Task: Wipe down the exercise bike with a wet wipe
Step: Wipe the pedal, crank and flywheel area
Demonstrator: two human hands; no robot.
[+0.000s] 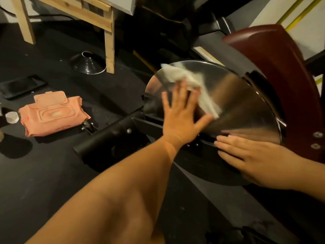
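**Spotter:** On the bike now, how far along are you?

**Operator:** Early, I judge. I'm working the upper face of the steel flywheel [237,106]. The maroon guard [274,67] and black base bar [105,136] are yet to do.

**Spotter:** Hands?

**Operator:** My left hand [179,117] is flat, fingers straight and spread, pressing the wet wipe [177,74] against the disc without gripping it. My right hand [255,159] lies flat on the lower rim and holds nothing.

**Spotter:** Anything in the way?

**Operator:** No. There's a wooden table leg [109,44] behind, and a wipe pack [52,115], phone [21,88] and metal cone [88,65] on the floor, all well apart.
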